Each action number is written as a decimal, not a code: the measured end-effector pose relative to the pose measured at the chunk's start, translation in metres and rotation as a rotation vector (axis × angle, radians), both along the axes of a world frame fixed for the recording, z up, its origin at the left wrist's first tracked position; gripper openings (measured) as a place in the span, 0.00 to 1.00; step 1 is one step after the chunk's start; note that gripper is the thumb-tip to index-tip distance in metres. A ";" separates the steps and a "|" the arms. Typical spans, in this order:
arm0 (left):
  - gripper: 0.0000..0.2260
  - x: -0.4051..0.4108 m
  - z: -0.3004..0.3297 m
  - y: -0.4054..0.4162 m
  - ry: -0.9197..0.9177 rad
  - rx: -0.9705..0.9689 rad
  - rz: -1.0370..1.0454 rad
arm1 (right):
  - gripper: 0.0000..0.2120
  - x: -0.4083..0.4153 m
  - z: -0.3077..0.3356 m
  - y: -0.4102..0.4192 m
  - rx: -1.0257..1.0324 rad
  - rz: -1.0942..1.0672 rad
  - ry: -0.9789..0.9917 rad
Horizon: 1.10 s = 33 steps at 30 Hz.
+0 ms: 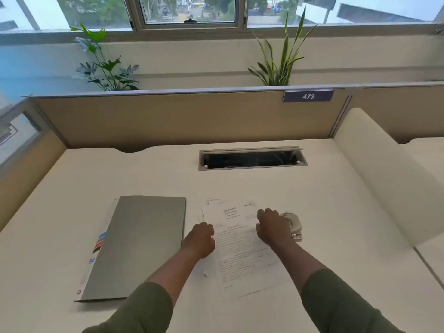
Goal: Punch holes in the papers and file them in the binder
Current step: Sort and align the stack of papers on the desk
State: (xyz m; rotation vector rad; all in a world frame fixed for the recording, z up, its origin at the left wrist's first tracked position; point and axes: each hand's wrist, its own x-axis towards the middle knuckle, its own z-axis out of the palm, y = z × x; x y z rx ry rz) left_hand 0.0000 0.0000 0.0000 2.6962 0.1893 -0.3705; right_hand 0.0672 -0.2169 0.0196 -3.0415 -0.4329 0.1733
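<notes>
The papers (240,248), a loose, light, floppy stack, lie on the bench (336,212) between the person's hands. The left hand (200,239) curls at their left edge, the right hand (272,227) at their right edge; whether either pinches is unclear. Squaring the stack and lifting by both side edges should stop sagging. Beyond the right hand sits the small, rigid hole punch (294,224); left lies the stiff grey binder (139,246), closed.

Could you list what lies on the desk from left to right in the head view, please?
Binder → left hand → papers → right hand → hole punch.
</notes>
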 end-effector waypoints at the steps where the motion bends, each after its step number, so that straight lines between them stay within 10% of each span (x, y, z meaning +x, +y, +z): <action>1: 0.12 -0.001 -0.002 -0.003 0.039 -0.004 0.019 | 0.12 0.001 -0.003 -0.002 -0.031 0.000 0.030; 8: 0.14 -0.004 -0.013 -0.020 0.095 -0.112 0.151 | 0.31 -0.003 -0.026 -0.006 0.018 -0.173 0.243; 22: 0.17 0.007 -0.007 -0.032 0.180 -0.957 0.806 | 0.34 -0.004 -0.032 0.004 0.121 -0.423 0.324; 33: 0.16 -0.002 -0.010 -0.018 0.094 -0.349 0.441 | 0.23 0.000 -0.032 0.004 0.348 -0.515 0.377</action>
